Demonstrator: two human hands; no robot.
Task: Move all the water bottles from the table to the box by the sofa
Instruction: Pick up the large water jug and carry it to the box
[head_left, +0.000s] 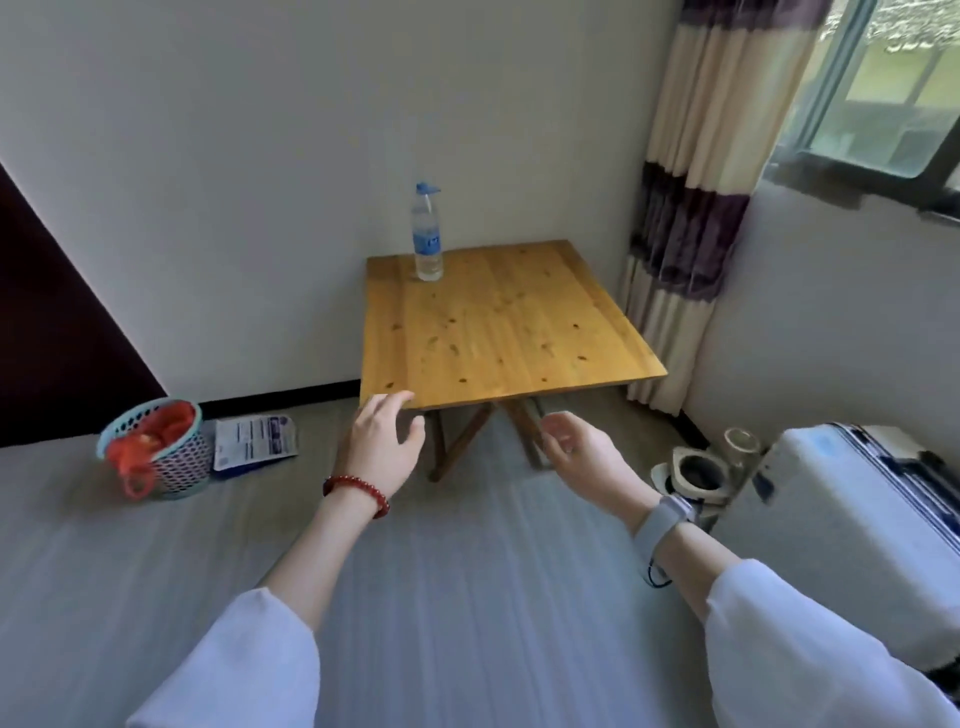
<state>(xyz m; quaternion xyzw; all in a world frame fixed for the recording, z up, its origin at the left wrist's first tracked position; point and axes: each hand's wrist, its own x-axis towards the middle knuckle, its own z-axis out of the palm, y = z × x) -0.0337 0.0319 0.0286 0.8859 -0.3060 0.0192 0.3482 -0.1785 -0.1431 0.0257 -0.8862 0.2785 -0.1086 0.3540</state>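
Observation:
One clear water bottle (427, 236) with a blue cap and blue label stands upright at the far left corner of a small wooden folding table (509, 332), close to the wall. My left hand (382, 447), with a red bead bracelet on its wrist, hovers just before the table's near left corner, fingers spread and holding nothing. My right hand (576, 447), with a grey watch on its wrist, is raised in front of the table's near edge, fingers loosely apart and holding nothing. Both hands are well short of the bottle. The box and the sofa are out of view.
A blue mesh bin (166, 447) with a red bag stands on the floor at the left, a printed packet (254, 441) beside it. A white suitcase (852, 525) and a kettle (696, 473) are at the right. A striped curtain (691, 208) hangs behind the table's right side.

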